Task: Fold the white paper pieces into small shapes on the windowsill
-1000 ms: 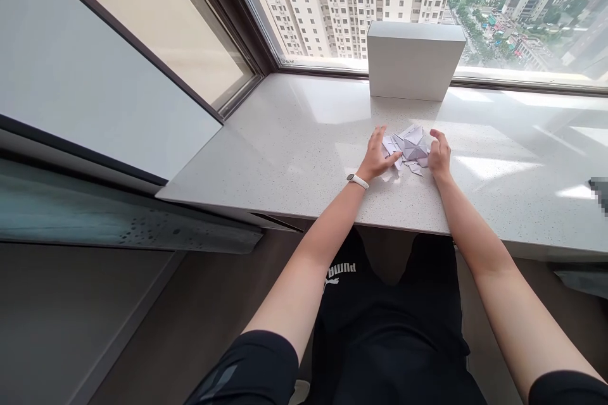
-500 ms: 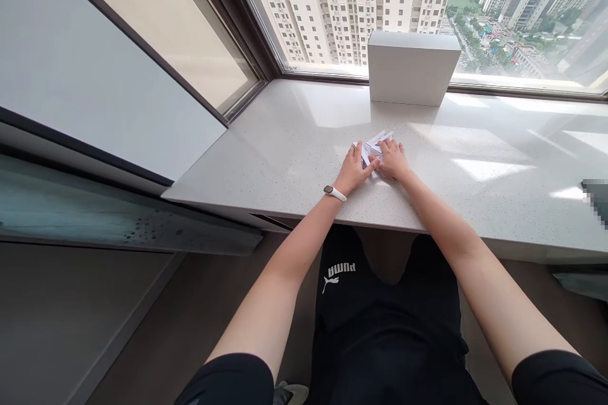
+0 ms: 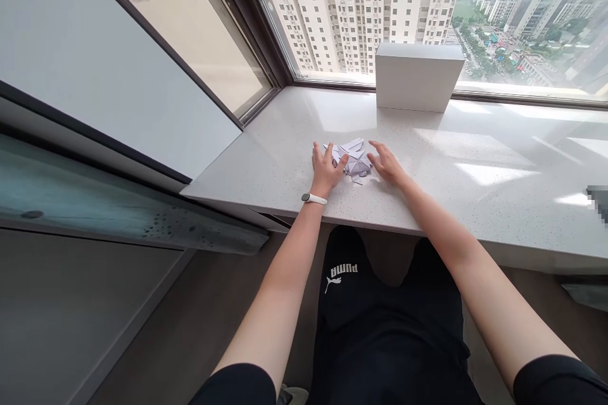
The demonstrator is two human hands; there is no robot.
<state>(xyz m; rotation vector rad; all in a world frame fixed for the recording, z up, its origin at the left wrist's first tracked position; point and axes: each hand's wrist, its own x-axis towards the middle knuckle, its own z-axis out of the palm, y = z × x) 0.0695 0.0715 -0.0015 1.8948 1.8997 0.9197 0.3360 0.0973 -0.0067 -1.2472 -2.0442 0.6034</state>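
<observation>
Several folded white paper pieces (image 3: pixel 357 161) lie in a small heap on the pale speckled windowsill counter (image 3: pixel 266 171). My left hand (image 3: pixel 327 168) rests at the heap's left side, fingers spread and touching or nearly touching the paper. To the right of the heap is my right hand (image 3: pixel 387 163), fingers apart and holding nothing, with a small gap to the paper. A white wristband with a dark face (image 3: pixel 313 199) is on my left wrist. How the pieces are folded or joined is too small to tell.
A white box (image 3: pixel 418 79) stands upright behind the heap, against the window (image 3: pixel 342 25). At the far right edge is a blurred dark object (image 3: pixel 599 202). The counter's front edge runs above my legs, and a teal curtain (image 3: pixel 118 202) hangs at left.
My hands have moved apart, the left one leftward and the right one slightly off the paper. More of the folded paper heap shows between them. The view has shifted a little.
</observation>
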